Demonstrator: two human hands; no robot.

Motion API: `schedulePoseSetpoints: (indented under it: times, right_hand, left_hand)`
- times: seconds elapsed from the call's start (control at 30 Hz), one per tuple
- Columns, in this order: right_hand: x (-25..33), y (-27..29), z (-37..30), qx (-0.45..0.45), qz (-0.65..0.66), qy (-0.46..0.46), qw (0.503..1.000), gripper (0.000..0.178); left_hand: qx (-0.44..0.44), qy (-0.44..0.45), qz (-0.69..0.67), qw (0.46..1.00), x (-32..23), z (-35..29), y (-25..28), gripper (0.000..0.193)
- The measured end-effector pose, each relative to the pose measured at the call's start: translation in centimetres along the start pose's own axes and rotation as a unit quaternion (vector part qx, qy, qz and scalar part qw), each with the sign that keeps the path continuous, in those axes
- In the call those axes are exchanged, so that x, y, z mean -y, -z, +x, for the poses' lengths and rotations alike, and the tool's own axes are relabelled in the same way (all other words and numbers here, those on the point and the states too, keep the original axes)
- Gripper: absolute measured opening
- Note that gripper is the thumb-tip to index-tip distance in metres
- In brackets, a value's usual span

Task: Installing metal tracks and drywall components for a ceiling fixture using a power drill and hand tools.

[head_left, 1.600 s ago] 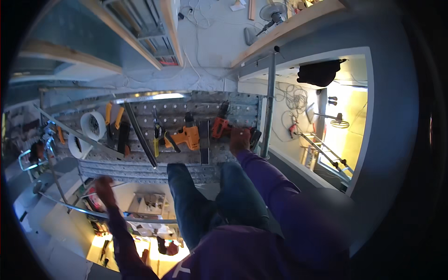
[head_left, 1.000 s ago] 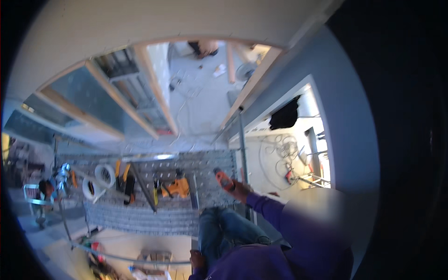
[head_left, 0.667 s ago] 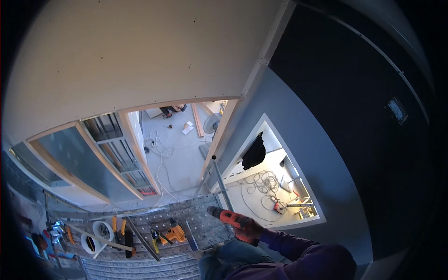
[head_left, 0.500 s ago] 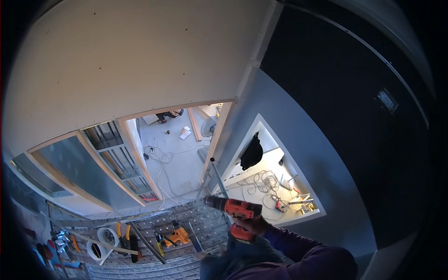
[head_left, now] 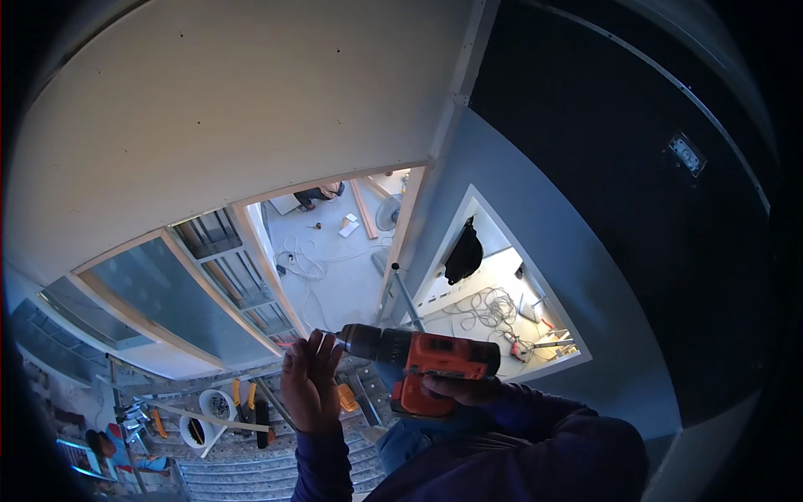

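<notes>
My right hand (head_left: 458,390) is wrapped round the grip of a red and black cordless drill (head_left: 452,356), held level with its chuck pointing left. At the tip of the drill my left hand (head_left: 311,386) is raised, palm toward me, with its fingers drawn together beside the bit. Whatever small thing may be between those fingers is too small to make out. An orange power tool (head_left: 346,397) lies on the platform behind the left hand, mostly covered by it.
I am above a perforated metal platform (head_left: 251,481). On it are white buckets (head_left: 219,405), orange-handled tools (head_left: 244,402) and a long strip. Below left, another person (head_left: 125,452) is partly visible. A doorway and a triangular wall opening (head_left: 577,361) show cables on the floor beyond.
My left hand has come into view from below, up to the drill's tip. The drill has moved nearer and turned level. The view has shifted slightly.
</notes>
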State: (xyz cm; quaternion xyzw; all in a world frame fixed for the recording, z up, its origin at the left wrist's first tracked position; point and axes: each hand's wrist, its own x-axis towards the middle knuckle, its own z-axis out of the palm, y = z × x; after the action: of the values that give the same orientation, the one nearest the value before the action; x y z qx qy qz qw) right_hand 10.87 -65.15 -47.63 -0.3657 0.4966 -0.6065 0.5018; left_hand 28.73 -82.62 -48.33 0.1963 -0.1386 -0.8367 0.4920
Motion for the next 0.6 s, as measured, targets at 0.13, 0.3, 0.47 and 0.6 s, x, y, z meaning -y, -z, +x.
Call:
schedulePoseSetpoints:
  times: [0.13, 0.3, 0.47, 0.6]
  right_hand:
    - [-1.0, 1.6, 1.8, 0.015, 0.032, -0.071, 0.997, 0.046]
    - [1.7, 3.4, 3.8, 0.009, 0.014, 0.032, 0.999, 0.046]
    - [4.1, 5.5, 5.8, -0.006, 0.12, 0.101, 0.988, 0.041]
    - [7.0, 8.7, 8.2, 0.141, 0.31, 0.099, 0.935, 0.042]
  left_hand:
    - [0.013, -0.034, 0.035, 0.999, -1.2, 0.3, -3.5, 0.017]
    - [-0.023, -0.041, 0.11, 0.993, -1.2, 3.5, -7.6, 0.017]
    - [0.13, -0.001, 0.146, 0.981, 0.5, 8.0, -11.5, 0.013]
    - [0.126, -0.002, 0.177, 0.976, 2.3, 9.6, -15.0, 0.014]
